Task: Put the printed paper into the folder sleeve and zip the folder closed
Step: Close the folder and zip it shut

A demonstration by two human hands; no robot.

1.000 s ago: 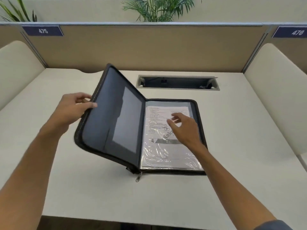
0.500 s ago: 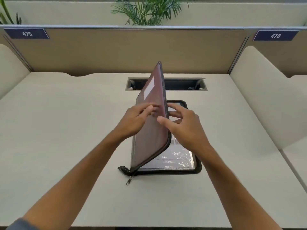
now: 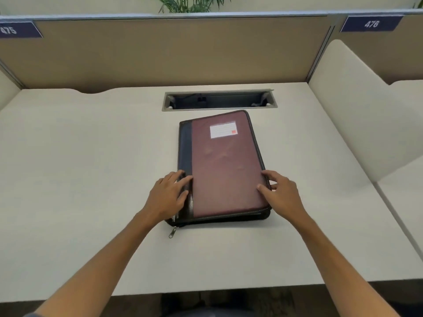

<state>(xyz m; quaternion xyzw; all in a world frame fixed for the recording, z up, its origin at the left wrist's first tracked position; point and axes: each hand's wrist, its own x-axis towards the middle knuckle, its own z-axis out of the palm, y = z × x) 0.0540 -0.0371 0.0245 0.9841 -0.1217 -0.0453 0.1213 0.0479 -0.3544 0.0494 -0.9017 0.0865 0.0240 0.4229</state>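
Both hands rest flat-fingered on a closed folder.

Left hand (image 3: 168, 195) touches the dark spine strip, right hand (image 3: 280, 191) the stitched edge; neither grips. Metal zipper pull (image 3: 172, 232) lies at the folder's (image 3: 225, 165) near-left corner on the smooth pale desk (image 3: 91, 168); maroon fabric cover, rectangular white label (image 3: 223, 129).

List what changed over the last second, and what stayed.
The maroon zip folder swung shut over the sleeved paper, now hidden. The left hand let go of the cover and rests on the spine; the right hand left the page for the right edge. The zipper pull still sits at the near-left corner, unzipped.
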